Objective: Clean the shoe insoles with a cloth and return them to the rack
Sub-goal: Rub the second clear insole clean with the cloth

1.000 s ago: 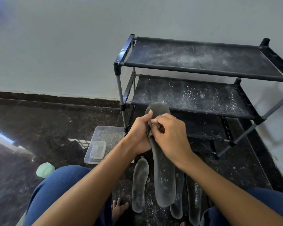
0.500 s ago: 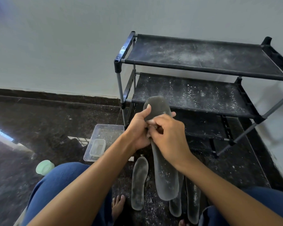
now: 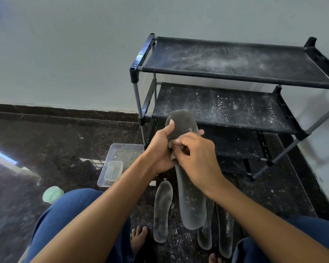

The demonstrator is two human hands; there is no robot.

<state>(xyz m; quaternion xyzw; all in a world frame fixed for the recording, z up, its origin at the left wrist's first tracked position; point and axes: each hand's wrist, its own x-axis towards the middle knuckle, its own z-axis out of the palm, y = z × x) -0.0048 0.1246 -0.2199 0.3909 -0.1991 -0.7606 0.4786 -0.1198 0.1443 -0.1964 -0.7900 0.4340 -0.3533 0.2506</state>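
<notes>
A long grey insole [image 3: 191,202] is held upright in front of the rack. My left hand [image 3: 160,150] grips its left edge near the toe, thumb on the face. My right hand [image 3: 195,158] presses a small pale scrap of cloth [image 3: 171,144] against the insole's middle; most of the cloth is hidden under the fingers. Three dusty insoles lie on the floor below: one to the left [image 3: 162,211], and two [image 3: 205,238] [image 3: 225,234] partly behind the held one. The black shoe rack [image 3: 226,74] stands against the wall, its shelves dusted white.
A clear plastic tray [image 3: 122,150] with a small clear box [image 3: 113,170] inside sits on the dark floor left of the rack. A pale green lid [image 3: 52,194] lies by my left knee. My bare feet [image 3: 138,238] are beside the floor insoles. White wall behind.
The held insole has risen a little, its toe now higher against the middle shelf. My right hand has slid slightly down its face with the cloth. The view has shifted slightly.
</notes>
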